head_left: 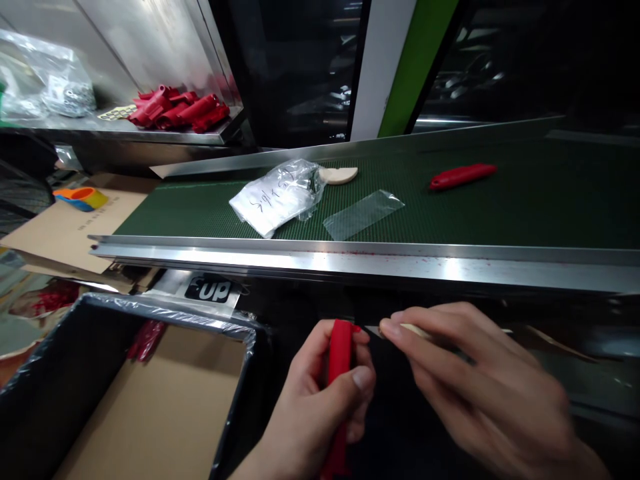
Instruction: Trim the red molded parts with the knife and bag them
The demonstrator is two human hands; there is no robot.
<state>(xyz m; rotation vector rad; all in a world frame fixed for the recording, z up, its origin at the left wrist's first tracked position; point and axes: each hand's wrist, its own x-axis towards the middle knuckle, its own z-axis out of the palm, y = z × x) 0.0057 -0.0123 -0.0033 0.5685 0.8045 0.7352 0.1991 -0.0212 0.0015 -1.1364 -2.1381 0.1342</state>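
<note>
My left hand [313, 403] is closed around a long red plastic part [341, 353], held upright in front of the conveyor, its lower end running down between the fingers. A small red bit sticks out at its top right corner. Just to the right, my right hand [493, 383] pinches a thin knife with a pale handle [416, 329]. Its narrow metal tip points left at the red part, with a small gap appearing between them. Fingers cover much of the handle.
On the green conveyor [200, 210] lie a labelled plastic bag [277, 200], a cream half-round piece [340, 175], a clear sleeve [363, 215] and another red part [463, 176]. Red parts [180, 108] are heaped on a metal shelf. A lined black bin [235, 400] stands lower left.
</note>
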